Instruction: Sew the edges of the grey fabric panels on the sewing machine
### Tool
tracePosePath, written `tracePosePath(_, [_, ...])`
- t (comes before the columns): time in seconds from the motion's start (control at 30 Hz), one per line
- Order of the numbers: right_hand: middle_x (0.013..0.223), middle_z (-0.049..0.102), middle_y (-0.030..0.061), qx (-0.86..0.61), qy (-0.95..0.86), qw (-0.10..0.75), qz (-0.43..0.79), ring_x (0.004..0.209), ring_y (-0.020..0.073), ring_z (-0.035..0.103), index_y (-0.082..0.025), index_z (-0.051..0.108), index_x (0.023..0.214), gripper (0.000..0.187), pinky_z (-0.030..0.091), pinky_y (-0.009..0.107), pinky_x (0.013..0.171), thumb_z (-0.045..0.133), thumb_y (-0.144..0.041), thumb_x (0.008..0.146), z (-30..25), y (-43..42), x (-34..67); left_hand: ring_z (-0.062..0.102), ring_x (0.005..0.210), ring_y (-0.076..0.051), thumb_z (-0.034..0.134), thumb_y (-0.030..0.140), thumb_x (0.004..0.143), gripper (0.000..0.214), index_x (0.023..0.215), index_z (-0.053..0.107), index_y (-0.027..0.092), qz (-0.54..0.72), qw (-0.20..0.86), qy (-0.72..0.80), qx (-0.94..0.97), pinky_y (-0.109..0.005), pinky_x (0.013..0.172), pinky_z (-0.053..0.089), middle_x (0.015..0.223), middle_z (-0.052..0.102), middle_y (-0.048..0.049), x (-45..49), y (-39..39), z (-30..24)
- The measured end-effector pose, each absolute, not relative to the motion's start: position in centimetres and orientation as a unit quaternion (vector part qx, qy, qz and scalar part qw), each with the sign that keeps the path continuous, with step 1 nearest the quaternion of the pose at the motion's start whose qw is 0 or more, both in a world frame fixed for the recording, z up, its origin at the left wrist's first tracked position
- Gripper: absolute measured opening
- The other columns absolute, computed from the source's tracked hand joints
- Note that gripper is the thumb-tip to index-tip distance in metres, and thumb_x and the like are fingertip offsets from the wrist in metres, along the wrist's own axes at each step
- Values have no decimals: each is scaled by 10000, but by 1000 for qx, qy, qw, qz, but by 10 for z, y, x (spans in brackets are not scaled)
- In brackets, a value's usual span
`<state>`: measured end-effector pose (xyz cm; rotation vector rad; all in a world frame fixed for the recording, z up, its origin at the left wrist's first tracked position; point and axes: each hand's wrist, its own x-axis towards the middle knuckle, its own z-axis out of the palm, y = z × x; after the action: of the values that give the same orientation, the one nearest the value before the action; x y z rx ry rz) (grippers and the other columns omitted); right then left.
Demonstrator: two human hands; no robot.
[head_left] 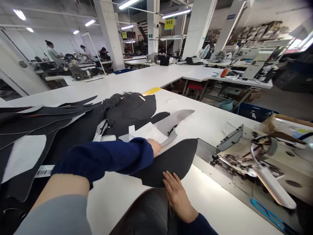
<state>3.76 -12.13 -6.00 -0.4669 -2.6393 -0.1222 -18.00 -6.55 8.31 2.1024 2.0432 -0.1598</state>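
Observation:
A dark leaf-shaped fabric piece [171, 160] lies on the white table in front of me. My right hand [178, 197] rests on its near edge, fingers stretched out flat. Beyond that piece, my left hand [155, 147] reaches across in a dark blue sleeve cover. It is at the edge of a grey, see-through-looking template [179, 115] and close to a white paper sheet [149, 131]. The left fingers are blurred and partly hidden, so their grip does not show. A small black clip-like part [172, 130] sits on the template.
Stacked dark cut pieces [137, 106] lie beyond my left arm, with larger dark panels [73, 130] at left. A sewing machine [259, 163] stands at right, blue-handled scissors [267, 213] near it. A yellow sheet [151, 91] lies farther back. Several people work in the distance.

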Motion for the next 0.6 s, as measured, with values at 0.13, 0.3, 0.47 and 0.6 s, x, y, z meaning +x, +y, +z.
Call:
tracePosePath(0.13, [1408,469,108,-212,-961,177,10,1326,285,388,-172,582,1226,397,378,514,1056,455,-119,854,-49,-111,51,551,1063,-312,495,613,848,481,1114,623,233,-78,68,604,790,-419,834,436,1181,586,-151,-160,-54,39])
tracePosePath(0.3, [1497,318,146,-245,-961,130,0,1381,355,261,-180,452,1380,594,352,521,1061,596,-232,806,-47,-91,53,444,1158,-317,509,522,861,556,1360,432,290,-49,-7,578,814,-490,965,354,1294,472,-146,-177,-33,12])
tracePosePath(0.47, [1514,283,148,-263,-957,125,-10,1387,361,239,-189,412,1409,658,329,503,1068,635,-311,803,-52,-93,48,517,1071,-281,454,278,861,461,1321,469,246,12,82,647,758,-388,866,439,1114,574,-117,-177,-26,2])
tracePosePath(0.6, [1507,291,163,-275,-953,128,-14,1378,371,247,-179,400,1415,665,306,508,1061,623,-382,822,-49,-109,46,610,824,-215,491,208,789,388,1164,585,225,20,187,673,715,-303,751,470,859,646,-38,-169,-11,22])
